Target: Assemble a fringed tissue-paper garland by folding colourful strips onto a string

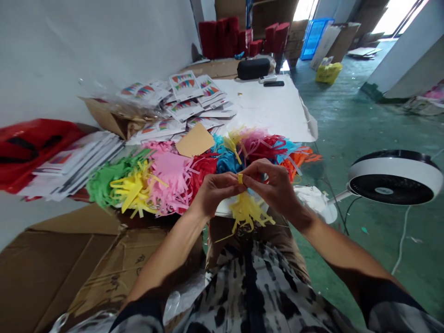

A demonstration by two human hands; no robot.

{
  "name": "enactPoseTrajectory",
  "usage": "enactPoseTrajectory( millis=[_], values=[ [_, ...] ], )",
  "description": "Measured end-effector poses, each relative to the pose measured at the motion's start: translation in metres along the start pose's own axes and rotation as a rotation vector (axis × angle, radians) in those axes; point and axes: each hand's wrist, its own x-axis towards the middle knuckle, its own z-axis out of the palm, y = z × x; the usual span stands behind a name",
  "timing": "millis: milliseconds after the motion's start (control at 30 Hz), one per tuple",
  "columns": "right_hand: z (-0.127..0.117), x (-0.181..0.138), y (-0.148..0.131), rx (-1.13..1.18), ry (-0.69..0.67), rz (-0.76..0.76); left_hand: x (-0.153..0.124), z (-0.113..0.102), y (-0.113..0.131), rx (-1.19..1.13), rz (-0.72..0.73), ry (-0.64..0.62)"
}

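Note:
Both hands meet over the table's near edge around a yellow paper tassel [248, 210], whose cut strips hang down below the fingers. My left hand [222, 187] pinches the tassel's top from the left. From the right, my right hand [272, 182] grips the same top, thumb and forefinger pressed close to it. A small yellow band shows between the fingertips. Just beyond the hands lie more tassels: blue ones [229, 162], pink ones [169, 173], a yellow bunch [133, 187], green ones [104, 180] and orange ones [300, 159].
Printed packets [183, 108] are piled on the white-covered table [267, 111]; a tan card [195, 141] lies on the tassels. A black case [253, 68] stands farther back. At right is a fan [395, 178]; cardboard [104, 263] lies at lower left beside a red bag [34, 148].

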Motion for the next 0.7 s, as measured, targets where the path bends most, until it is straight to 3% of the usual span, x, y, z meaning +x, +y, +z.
enactPoseTrajectory(
  millis=[100, 233, 367, 533, 700],
  values=[
    [0.004, -0.001, 0.010, 0.046, -0.081, 0.074, 0.010, -0.003, 0.005, -0.026, 0.077, 0.112],
    [0.008, -0.019, 0.039, -0.123, -0.254, 0.164, 0.024, -0.008, 0.026, -0.084, 0.140, 0.229],
    [-0.008, -0.030, 0.059, -0.283, -0.374, 0.117, 0.031, -0.018, 0.045, -0.137, 0.193, 0.338],
    [-0.031, -0.015, 0.034, -0.097, -0.172, -0.008, 0.029, -0.011, 0.035, 0.045, 0.134, 0.248],
    [-0.019, 0.000, 0.007, -0.054, 0.008, -0.080, 0.024, 0.013, 0.013, 0.175, 0.128, 0.075]
  ],
)
